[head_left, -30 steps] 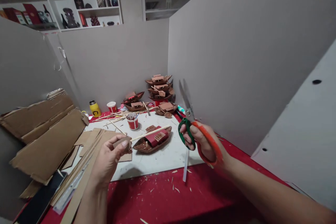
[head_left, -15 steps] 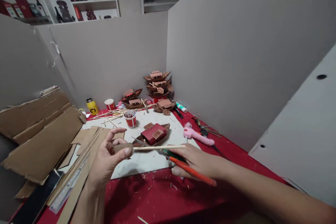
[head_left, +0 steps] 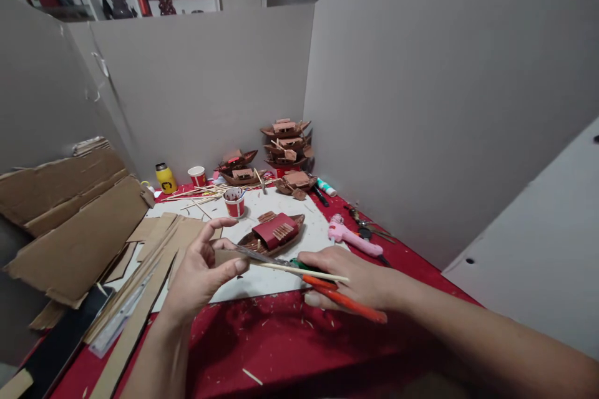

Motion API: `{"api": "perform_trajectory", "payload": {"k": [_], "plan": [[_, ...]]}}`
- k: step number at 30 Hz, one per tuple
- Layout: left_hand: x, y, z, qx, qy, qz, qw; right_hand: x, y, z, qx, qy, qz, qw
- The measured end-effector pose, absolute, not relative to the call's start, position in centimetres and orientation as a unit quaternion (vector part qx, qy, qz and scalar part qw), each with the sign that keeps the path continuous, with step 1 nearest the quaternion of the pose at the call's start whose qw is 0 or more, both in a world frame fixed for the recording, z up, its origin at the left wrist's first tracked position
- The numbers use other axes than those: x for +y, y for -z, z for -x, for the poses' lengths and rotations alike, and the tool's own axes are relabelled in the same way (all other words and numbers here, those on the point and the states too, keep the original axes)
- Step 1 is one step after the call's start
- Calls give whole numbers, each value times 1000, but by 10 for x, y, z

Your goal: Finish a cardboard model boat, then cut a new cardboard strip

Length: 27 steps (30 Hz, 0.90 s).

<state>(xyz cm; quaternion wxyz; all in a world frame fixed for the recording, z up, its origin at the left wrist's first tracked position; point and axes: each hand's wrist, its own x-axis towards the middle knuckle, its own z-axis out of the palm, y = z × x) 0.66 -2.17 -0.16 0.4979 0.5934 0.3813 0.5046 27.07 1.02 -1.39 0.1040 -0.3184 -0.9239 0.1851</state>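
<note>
Our left hand (head_left: pixel 201 269) pinches what seems the brown end of a stick (head_left: pixel 299 269); our right hand (head_left: pixel 362 273) wraps around scissors (head_left: pixel 344 300), nearer us than the boat (head_left: pixel 279 232).

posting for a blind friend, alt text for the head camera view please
A person's left hand pinches a small brown piece with a pale stick extending from it, while the right hand holds orange-and-green scissors close alongside. Beyond, a red-canopied model boat rests on a white board; more boats are stacked behind.
</note>
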Motion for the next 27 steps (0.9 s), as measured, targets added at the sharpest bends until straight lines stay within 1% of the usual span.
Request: {"api": "perform_trajectory", "payload": {"k": [4, 10, 22, 27], "plan": [[-21, 3, -7, 382, -501, -596, 498, 11, 10, -271, -924, -185, 323, 83], [-21, 2, -8, 396, -492, -590, 503, 16, 4, -273, -935, -197, 288, 56], [-21, 2, -8, 393, -491, -595, 500, 14, 20, -272, -924, -192, 317, 94], [-22, 1, -9, 394, -494, -595, 497, 15, 23, -272, -917, -236, 301, 116]]}}
